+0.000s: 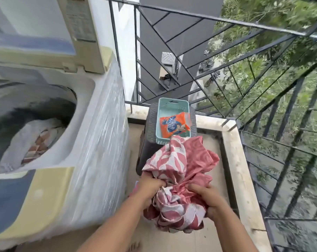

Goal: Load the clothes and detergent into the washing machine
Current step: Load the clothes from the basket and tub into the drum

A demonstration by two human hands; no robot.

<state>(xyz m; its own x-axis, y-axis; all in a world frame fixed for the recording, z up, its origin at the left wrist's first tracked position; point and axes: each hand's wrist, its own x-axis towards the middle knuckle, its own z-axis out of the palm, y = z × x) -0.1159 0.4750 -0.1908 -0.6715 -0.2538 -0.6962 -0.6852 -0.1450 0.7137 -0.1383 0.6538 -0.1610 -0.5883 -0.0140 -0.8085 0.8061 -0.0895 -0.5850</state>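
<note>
A bunched red-and-white patterned cloth (181,166) hangs in front of me, held by both hands. My left hand (150,186) grips its left side and my right hand (206,195) grips its right side. The top-loading washing machine (92,142) stands to the left with its lid raised; light-coloured clothes (32,139) lie in the drum. An orange detergent packet (174,124) lies in a light blue basket (161,113) on a dark stool beyond the cloth.
The dark stool (148,124) stands against the balcony's low ledge (234,160). A black metal railing (263,88) encloses the far and right sides. The washing machine's body is wrapped in clear plastic. The tiled floor (172,240) lies between machine and ledge.
</note>
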